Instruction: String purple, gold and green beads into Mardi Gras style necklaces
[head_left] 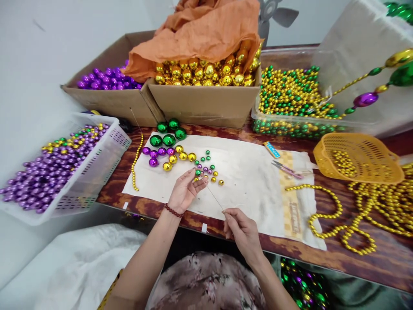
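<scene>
My left hand (187, 192), with a dark beaded bracelet at the wrist, is closed on a small green bead (198, 172) at its fingertips; a gold bead shows by its fingers. In my right hand (240, 228) the thumb and forefinger pinch the near end of a thin needle (215, 198), which slants up to my left hand. Both hands are over the front of a white cloth (245, 172). Just beyond my left hand lie loose small beads (209, 171), larger gold beads (183, 156), purple beads (161, 151) and big green beads (168, 140).
A gold strand (134, 168) lies at left by a white basket (118, 125) of beads. Boxes (203, 101) and a clear bin (280, 118) of beads stand behind. Scissors (288, 169), an orange basket (377, 159) and gold strands (332, 198) are at right.
</scene>
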Motion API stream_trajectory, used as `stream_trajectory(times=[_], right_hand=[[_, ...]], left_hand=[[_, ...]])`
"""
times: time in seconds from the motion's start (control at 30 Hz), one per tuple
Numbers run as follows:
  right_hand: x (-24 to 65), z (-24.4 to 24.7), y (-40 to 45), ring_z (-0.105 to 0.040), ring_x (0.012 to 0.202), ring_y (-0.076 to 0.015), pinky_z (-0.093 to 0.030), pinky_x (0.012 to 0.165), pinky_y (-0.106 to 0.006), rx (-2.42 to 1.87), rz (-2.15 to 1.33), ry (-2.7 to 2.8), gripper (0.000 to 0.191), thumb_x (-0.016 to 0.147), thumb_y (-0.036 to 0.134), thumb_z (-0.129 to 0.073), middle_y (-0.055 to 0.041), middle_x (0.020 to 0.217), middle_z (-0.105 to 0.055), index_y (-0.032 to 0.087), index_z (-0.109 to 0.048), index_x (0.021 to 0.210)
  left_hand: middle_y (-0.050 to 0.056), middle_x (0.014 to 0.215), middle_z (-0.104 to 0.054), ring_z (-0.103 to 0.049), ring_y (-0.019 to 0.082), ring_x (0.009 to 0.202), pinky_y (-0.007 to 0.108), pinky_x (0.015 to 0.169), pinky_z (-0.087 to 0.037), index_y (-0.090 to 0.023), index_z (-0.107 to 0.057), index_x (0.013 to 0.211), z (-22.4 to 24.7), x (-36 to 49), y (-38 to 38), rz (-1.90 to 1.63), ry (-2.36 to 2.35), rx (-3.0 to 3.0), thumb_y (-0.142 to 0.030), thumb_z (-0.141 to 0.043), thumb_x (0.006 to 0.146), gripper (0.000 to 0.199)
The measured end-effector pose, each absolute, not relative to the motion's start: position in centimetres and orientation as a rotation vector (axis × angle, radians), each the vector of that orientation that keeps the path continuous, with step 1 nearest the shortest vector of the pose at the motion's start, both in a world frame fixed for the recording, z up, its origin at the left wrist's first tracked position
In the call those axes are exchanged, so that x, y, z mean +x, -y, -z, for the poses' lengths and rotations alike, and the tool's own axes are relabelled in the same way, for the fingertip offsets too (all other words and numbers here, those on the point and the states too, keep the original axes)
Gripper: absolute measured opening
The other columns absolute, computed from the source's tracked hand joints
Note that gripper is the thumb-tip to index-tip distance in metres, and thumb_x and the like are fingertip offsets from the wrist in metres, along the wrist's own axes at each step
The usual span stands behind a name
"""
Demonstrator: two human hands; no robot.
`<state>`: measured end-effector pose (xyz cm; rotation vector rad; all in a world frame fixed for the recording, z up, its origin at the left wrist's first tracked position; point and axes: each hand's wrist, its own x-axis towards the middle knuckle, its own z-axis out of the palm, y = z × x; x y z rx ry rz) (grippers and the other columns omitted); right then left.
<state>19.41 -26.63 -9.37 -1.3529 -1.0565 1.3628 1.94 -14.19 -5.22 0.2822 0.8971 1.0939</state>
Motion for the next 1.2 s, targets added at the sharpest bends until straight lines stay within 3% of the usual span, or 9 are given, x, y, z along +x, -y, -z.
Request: stream_trajectory(times=[0.37,0.6,0.73,0.83,0.97,1.07,1.2], right_hand=[[18.8,10.1,26.3,-0.058,0.045,-0.0101,-0.044,0.046,-0.02,-1.344,-1.378,1.044,0.029,0.097,0.047,-0.053,0.0022,0.063,-0.061,0.02,-0.062,0.094],[18.5,11.0,26.0,-0.06,0.048,-0.01,-0.045,0.049,-0.021,-1.321,-1.375,1.023,0.028,0.098,0.046,-0.054,0.0013,0.069,-0.064,0.02,-0.06,0.092],[18.5,11.0,26.1,-0.059,0.048,-0.0108,-0.044,0.048,-0.022,-1.311,-1.389,1.017,0.029,0.097,0.047,-0.054,0.0006,0.067,-0.064,0.019,-0.061,0.09],[18.5,10.9,26.2,-0.059,0.049,-0.0107,-0.044,0.049,-0.022,-1.318,-1.375,1.017,0.028,0.097,0.046,-0.055,0.0008,0.067,-0.064,0.02,-0.061,0.09],[18.6,11.1,26.3,-0.059,0.049,-0.0109,-0.044,0.05,-0.023,-1.336,-1.37,1.016,0.029,0.097,0.047,-0.054,0.0007,0.068,-0.064,0.02,-0.061,0.091],[18.6,11.3,26.4,-0.06,0.049,-0.0111,-0.044,0.049,-0.023,-1.338,-1.387,1.02,0.03,0.097,0.048,-0.054,0.0005,0.068,-0.064,0.019,-0.062,0.091],[18.6,11.1,26.4,-0.059,0.048,-0.0106,-0.043,0.049,-0.022,-1.323,-1.397,0.986,0.03,0.095,0.049,-0.057,0.0009,0.067,-0.064,0.019,-0.062,0.09]], left_hand=[[0.002,0.087,-0.072,-0.073,0.017,0.076,0.031,0.076,-0.059,-0.017,-0.068,0.102,5.3,2.1,15.5,-1.005,-1.019,0.643,-0.033,-0.083,0.073,0.036],[0.007,0.102,-0.066,-0.062,0.019,0.092,0.033,0.085,-0.052,-0.019,-0.066,0.099,7.6,-7.3,11.1,-1.38,-1.945,1.504,-0.032,-0.064,0.085,0.019],[0.011,0.105,-0.062,-0.06,0.025,0.095,0.041,0.09,-0.05,-0.018,-0.06,0.1,8.3,-13.1,7.6,-1.119,-2.335,1.679,-0.031,-0.065,0.081,0.023],[0.014,0.109,-0.063,-0.06,0.031,0.101,0.048,0.095,-0.047,-0.018,-0.058,0.103,8.8,-14.3,7.1,-0.841,-2.379,1.866,-0.031,-0.069,0.076,0.032],[0.013,0.105,-0.066,-0.06,0.036,0.106,0.051,0.095,-0.044,-0.02,-0.057,0.102,9.7,-14.3,7.7,-0.729,-2.348,1.934,-0.031,-0.067,0.078,0.028],[0.014,0.107,-0.066,-0.06,0.035,0.107,0.051,0.097,-0.044,-0.019,-0.056,0.101,10.2,-14.7,7.9,-0.828,-2.272,1.928,-0.031,-0.066,0.078,0.028],[0.01,0.105,-0.064,-0.063,0.026,0.095,0.043,0.091,-0.049,-0.018,-0.054,0.108,10.0,-14.8,8.2,-1.173,-2.045,1.706,-0.032,-0.07,0.074,0.039]])
